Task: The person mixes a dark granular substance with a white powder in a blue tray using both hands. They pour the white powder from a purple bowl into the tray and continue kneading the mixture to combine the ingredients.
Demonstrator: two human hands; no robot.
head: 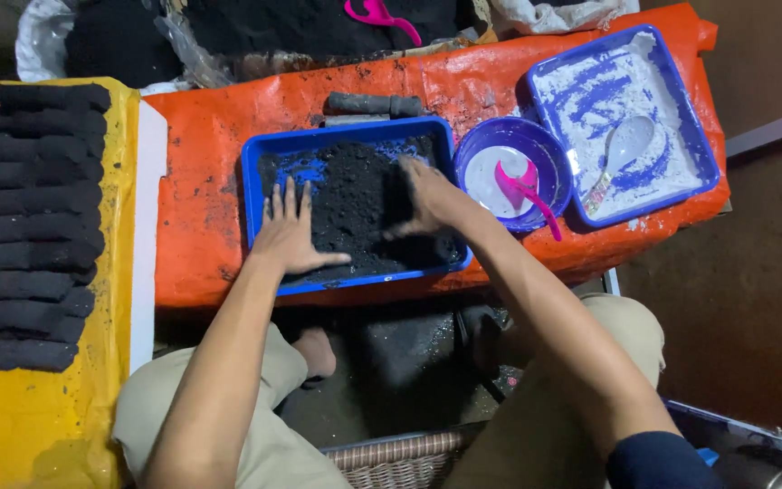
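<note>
A blue rectangular tray (255,158) on an orange tarp-covered surface holds a heap of black powdery material (355,195). My left hand (290,237) lies flat and spread on the left part of the heap, fingers pointing away from me. My right hand (427,199) presses into the right side of the heap, fingers curled into the black material. To the right stands a round blue bowl (500,136) of white liquid with a pink scoop (525,188) in it.
A second blue tray (681,118) dusted with white powder holds a white spoon (622,149) at the far right. Rows of black cylindrical sticks (38,217) lie on a yellow sheet (20,417) at left. One black stick (373,104) rests behind the tray. Bags of black powder sit at the back.
</note>
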